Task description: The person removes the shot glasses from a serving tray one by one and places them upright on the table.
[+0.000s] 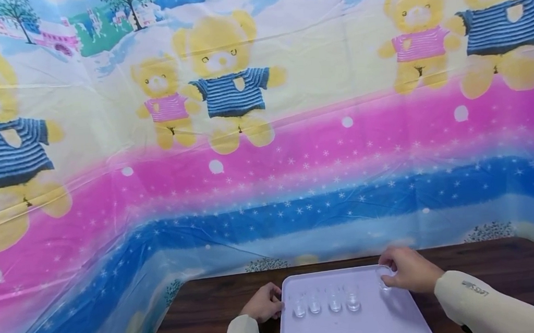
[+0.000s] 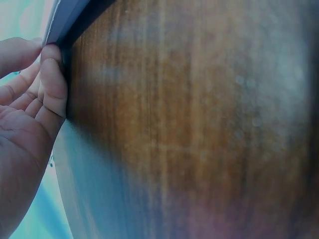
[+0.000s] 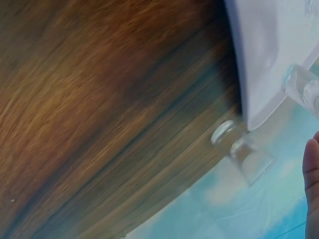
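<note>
The right hand (image 1: 409,270) is pinching a small, transparent cylindrical cup (image 1: 385,278) at the far right corner of a pale lilac rectangular tray (image 1: 350,332), while the left hand (image 1: 262,304) is pinching its left edge. Keeping both steady should protect the row of four similar cups (image 1: 335,303).

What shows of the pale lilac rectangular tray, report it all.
The pale lilac rectangular tray has rounded corners and a low raised rim, and looks like smooth plastic. It lies on the dark brown wood-grain table, near edge cut off in the head view. Four small clear cylindrical glassy cups stand on it in a row. The left hand grips its left rim; the right hand holds another clear cup at its far right corner, contact unclear.
</note>
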### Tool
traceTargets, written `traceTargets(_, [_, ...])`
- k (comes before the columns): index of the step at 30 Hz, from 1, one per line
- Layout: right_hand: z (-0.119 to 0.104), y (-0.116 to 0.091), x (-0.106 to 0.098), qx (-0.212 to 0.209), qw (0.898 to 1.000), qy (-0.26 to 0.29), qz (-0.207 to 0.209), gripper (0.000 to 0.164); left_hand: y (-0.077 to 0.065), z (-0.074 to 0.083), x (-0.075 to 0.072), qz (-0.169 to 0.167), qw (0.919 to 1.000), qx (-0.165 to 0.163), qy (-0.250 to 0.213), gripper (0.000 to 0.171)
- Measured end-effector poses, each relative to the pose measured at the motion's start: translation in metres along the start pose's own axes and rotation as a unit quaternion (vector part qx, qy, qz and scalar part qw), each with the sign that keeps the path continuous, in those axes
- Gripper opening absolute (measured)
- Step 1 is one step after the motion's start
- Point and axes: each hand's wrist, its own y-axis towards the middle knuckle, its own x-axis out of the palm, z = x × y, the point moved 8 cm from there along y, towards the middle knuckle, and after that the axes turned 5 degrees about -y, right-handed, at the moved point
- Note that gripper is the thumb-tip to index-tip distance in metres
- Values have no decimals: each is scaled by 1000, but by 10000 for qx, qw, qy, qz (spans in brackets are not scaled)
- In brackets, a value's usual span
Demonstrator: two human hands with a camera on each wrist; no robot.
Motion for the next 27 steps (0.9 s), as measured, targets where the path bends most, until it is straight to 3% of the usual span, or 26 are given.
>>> traceTargets(9, [20,-8,-15,112,9996,-20,254,22,1,-2,0,-22,10000,61,-25,23])
traceTargets(27, [59,-24,-20,483,9983,-129,301,29,1,0,0,23,9999,91,-71,23])
